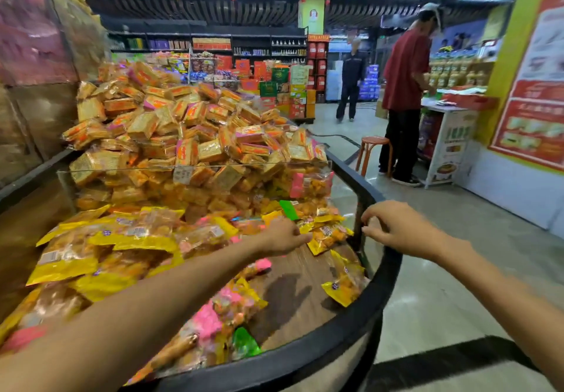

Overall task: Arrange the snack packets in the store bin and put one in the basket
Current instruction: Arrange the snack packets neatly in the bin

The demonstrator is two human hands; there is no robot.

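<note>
Packet (328,236) between both hands' fingers (300,233); bin-edge.

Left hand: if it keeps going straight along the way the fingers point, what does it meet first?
Probably the small yellow-edged snack packet just past the left hand: the fingertips are at its edge, perhaps already touching. Beyond it stands the bin's dark rim. Depth is hard to judge from one view.

The left hand (285,236) pinches a yellow snack packet (326,237) in the store bin (351,315); the right hand (393,227) hovers curled, empty, over the bin's black rim.
</note>
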